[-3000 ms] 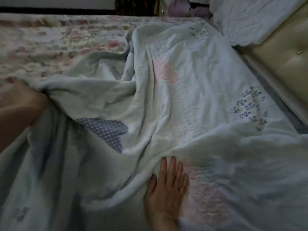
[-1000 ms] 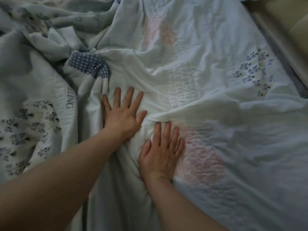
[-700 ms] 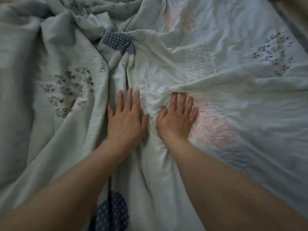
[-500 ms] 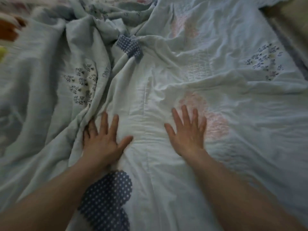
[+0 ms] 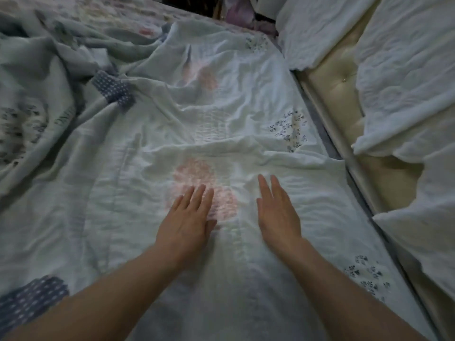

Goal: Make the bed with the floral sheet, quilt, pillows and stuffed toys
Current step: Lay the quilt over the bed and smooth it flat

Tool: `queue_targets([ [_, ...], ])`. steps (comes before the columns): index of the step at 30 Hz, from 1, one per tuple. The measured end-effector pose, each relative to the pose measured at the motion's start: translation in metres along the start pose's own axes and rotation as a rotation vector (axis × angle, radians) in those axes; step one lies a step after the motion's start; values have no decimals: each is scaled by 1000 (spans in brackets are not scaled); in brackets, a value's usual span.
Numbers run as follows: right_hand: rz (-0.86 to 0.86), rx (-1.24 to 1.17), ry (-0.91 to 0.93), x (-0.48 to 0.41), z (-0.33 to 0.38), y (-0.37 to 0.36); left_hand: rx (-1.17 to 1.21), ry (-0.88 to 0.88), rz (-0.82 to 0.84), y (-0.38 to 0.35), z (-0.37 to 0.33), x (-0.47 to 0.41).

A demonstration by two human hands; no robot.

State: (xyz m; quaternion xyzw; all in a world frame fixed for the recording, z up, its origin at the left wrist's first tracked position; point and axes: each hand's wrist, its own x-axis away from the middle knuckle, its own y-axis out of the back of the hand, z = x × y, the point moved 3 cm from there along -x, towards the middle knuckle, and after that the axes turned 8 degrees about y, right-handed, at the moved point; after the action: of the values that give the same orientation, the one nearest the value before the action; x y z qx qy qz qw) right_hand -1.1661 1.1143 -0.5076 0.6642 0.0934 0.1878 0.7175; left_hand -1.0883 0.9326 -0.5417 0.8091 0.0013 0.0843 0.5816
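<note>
Dim light falls on a bed [image 5: 324, 143] almost wholly covered by the pale quilt [image 5: 221, 119], which lies spread along the headboard side and is fairly flat in the middle. On the left it is bunched in deep folds around a blue dotted patch [image 5: 115, 91]. Both hands lie on the quilt near its middle, holding nothing. The left hand [image 5: 187, 222] rests flat with straight fingers on a pink patch [image 5: 197, 178], and the right hand [image 5: 278, 215] is just beside it, fingers straight and together. The step in hand looks like smoothing the quilt. The next move probably calls for sweeping the palms outward, then pulling the crumpled left part flat, since pressing alone will not undo those folds. Beyond the quilt, the floral sheet [image 5: 110, 11] shows at the far edge. A tufted headboard [image 5: 337, 94] stands to the right with white padded bedding [image 5: 406, 70] against it, perhaps pillows, though I cannot tell. No stuffed toys show.
</note>
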Motion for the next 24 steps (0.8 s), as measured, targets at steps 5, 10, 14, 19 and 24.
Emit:
queue_targets([
  [5, -67, 74, 62, -52, -107, 14, 69, -13, 15, -37, -89, -74],
  [10, -257, 118, 34, -122, -201, 43, 145, 4, -41, -66, -194, -167],
  [14, -229, 131, -87, -178, -238, 40, -41, 155, -109, -85, -192, -187],
  [19, -183, -71, -293, -241, -272, -4, -71, 183, -306, -78, -187, -257],
  [24, -206, -138, -391, -304, -305, 13, -24, 180, -458, -85, -183, -271],
])
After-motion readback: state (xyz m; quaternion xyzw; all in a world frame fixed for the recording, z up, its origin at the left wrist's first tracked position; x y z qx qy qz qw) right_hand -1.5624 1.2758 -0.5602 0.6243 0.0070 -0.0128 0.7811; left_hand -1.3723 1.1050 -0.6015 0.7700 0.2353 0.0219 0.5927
